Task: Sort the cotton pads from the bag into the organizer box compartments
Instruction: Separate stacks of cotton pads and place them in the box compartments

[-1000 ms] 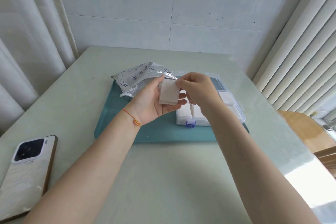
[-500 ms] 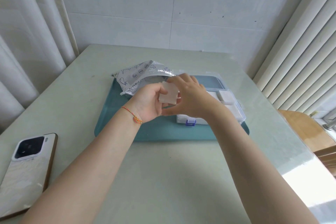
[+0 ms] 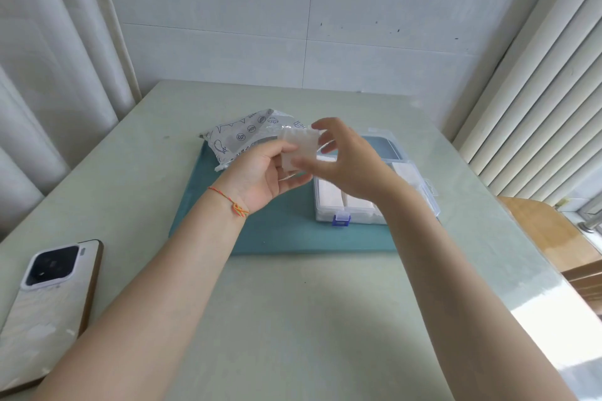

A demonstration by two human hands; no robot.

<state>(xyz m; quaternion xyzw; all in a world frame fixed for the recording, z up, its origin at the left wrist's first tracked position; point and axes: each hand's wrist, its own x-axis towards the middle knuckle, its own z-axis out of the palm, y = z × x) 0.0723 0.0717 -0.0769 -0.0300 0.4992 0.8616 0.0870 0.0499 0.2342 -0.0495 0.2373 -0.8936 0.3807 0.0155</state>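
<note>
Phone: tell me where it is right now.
In the head view the phone lies camera-side up at the table's near-left edge, left of the left forearm and well clear of the teal mat.

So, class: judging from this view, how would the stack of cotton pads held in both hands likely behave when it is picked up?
The cotton pads look thin and soft, so probably light and floppy singly. Stacked, they hold a squarish shape, so likely firmer together. The left hand and right hand both steady them, so loose layers may slide apart.

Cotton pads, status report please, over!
Left hand and right hand both grip the cotton pads. Held above the organizer box. Nothing in the way.
</note>
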